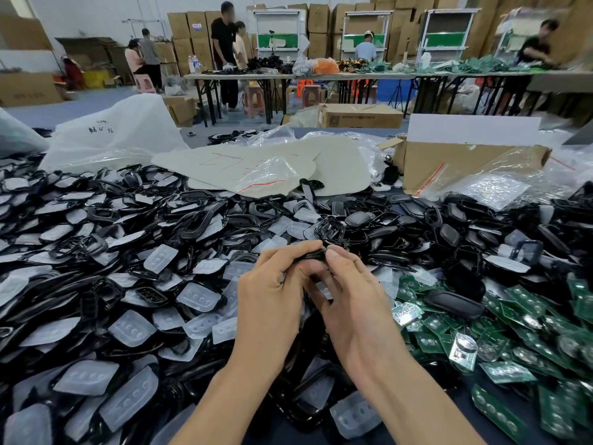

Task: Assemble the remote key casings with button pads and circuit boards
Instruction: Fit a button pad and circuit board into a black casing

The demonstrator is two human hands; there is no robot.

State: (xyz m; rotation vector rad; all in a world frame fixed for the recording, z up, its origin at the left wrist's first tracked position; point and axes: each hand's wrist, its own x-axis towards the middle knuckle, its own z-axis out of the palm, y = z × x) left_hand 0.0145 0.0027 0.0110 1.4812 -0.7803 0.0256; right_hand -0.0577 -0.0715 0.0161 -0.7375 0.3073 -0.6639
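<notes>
Both my hands meet over the middle of the table and grip one black key casing (pixel 313 254) between them. My left hand (pixel 272 293) pinches its left end with thumb and fingers curled. My right hand (pixel 349 297) pinches its right end, and my fingers hide most of the casing. A wide heap of black casings (pixel 199 220) mixed with translucent button pads (pixel 131 329) covers the table to the left and ahead. Green circuit boards (pixel 513 345) lie piled at the right.
Grey card sheets (pixel 266 165) and clear plastic bags (pixel 491 187) lie behind the heap, with an open cardboard box (pixel 462 162) at the back right. Beyond are more tables, stacked cartons and several people working.
</notes>
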